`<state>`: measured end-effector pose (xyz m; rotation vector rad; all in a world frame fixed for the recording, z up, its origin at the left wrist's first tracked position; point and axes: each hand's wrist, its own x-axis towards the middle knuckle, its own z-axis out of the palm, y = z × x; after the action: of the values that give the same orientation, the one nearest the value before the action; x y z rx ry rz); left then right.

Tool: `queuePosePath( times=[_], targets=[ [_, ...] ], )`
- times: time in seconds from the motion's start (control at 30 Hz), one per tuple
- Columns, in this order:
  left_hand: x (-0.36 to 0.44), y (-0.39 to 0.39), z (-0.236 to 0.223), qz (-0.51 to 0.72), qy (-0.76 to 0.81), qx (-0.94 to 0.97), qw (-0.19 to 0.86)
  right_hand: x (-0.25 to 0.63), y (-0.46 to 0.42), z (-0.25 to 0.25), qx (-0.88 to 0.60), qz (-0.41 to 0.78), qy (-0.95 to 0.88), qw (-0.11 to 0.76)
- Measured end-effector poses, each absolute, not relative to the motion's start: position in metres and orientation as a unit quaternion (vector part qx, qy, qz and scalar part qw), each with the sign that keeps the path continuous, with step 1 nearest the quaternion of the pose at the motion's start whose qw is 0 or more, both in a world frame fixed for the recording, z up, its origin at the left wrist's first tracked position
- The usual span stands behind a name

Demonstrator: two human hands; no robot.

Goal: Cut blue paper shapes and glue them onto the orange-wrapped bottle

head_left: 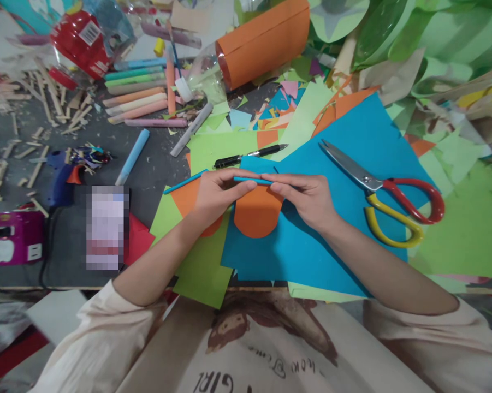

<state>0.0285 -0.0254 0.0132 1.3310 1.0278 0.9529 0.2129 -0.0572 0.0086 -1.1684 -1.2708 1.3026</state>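
Note:
Between my left hand (223,194) and my right hand (307,196) is a thin blue paper strip (252,180), pinched at both ends by thumbs and fingers. It lies along the top edge of an orange paper piece (259,215) with a rounded bottom. A second orange piece (184,196), with a blue strip (185,182) along its top, is partly hidden under my left hand. Beneath are a large blue paper sheet (352,240) and green paper (205,278). Just beyond my hands lies a black pen (249,156).
Scissors (368,180) with red and yellow handles rest on the blue sheet at right. Leftward are a glue gun (60,180), a phone (106,229) and several markers (137,82). A bottle wrapped in orange paper (266,43) lies at the back among paper scraps.

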Motion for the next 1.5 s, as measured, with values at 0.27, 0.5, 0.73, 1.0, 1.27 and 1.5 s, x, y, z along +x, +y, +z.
queuePosePath(
  times=[0.27,0.5,0.73,1.0,1.27,1.5],
  targets=[
    [0.0258,-0.0253,0.0102,0.382,0.446,0.588,0.556,0.2130,-0.0566,0.0103,-0.484,0.520,-0.522,0.472],
    [0.0263,-0.0231,0.0123,0.410,0.458,0.583,0.530,0.2145,-0.0546,0.0078,-0.480,0.550,-0.484,0.482],
    [0.0260,-0.0240,0.0126,0.416,0.440,0.584,0.542,0.2151,-0.0536,0.0082,-0.501,0.528,-0.480,0.489],
    [0.0237,-0.0235,0.0138,0.397,0.427,0.613,0.534,0.2148,-0.0526,0.0078,-0.497,0.519,-0.485,0.498],
    [0.0229,-0.0237,0.0085,0.396,0.420,0.615,0.537,0.2147,-0.0530,0.0080,-0.513,0.512,-0.492,0.482],
    [0.0238,-0.0244,0.0077,0.396,0.418,0.615,0.539,0.2156,-0.0528,0.0075,-0.517,0.503,-0.496,0.482]
  ],
)
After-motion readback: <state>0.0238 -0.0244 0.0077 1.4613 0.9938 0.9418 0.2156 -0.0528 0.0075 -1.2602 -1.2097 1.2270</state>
